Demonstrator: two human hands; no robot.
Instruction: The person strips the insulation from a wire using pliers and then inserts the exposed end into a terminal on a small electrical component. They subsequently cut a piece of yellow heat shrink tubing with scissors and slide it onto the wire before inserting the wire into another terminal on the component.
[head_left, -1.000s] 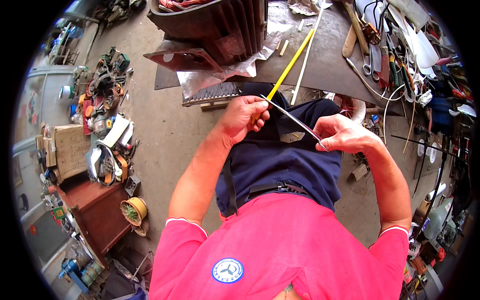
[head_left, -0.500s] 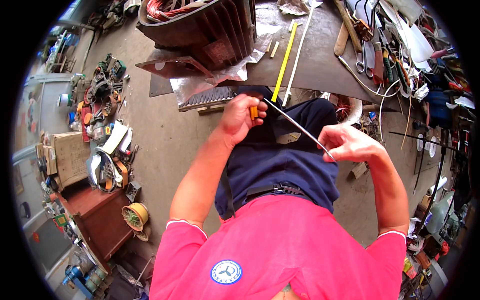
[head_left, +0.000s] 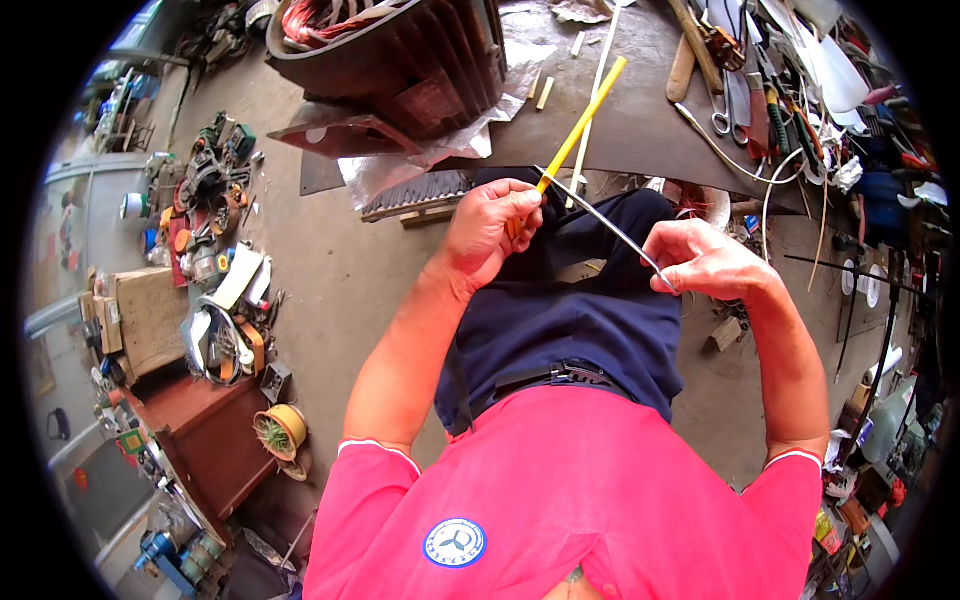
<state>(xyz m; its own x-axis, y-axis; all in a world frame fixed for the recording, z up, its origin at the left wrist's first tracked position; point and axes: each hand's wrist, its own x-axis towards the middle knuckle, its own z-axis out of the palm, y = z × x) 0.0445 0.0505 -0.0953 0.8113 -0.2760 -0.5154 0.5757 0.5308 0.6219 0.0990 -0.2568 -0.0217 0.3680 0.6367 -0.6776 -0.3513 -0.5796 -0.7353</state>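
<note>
The big brown casing [head_left: 430, 85] blocks the space ahead of my left hand [head_left: 490, 230], with red wire [head_left: 325, 22] inside and a shiny sheet [head_left: 375, 180] under it. Just right of the casing lie short pale sticks [head_left: 545, 93], then a long white strip [head_left: 606, 45]. Far right of it I see a messy pile of tools [head_left: 775, 120]. The near edge of the table [head_left: 640, 130] passes in front of the casing and runs on to its right. Brown floor [head_left: 320, 280] spreads out left of the casing, up to old machine parts [head_left: 205, 170]. My left hand is closed around a yellow tube [head_left: 592, 110], which sticks up to the right of the casing. My right hand [head_left: 705, 262], below and right of the casing, pinches a thin silver tool [head_left: 615, 226]. Its tip is by the tube, but it looks too small for me to tell if they touch.
</note>
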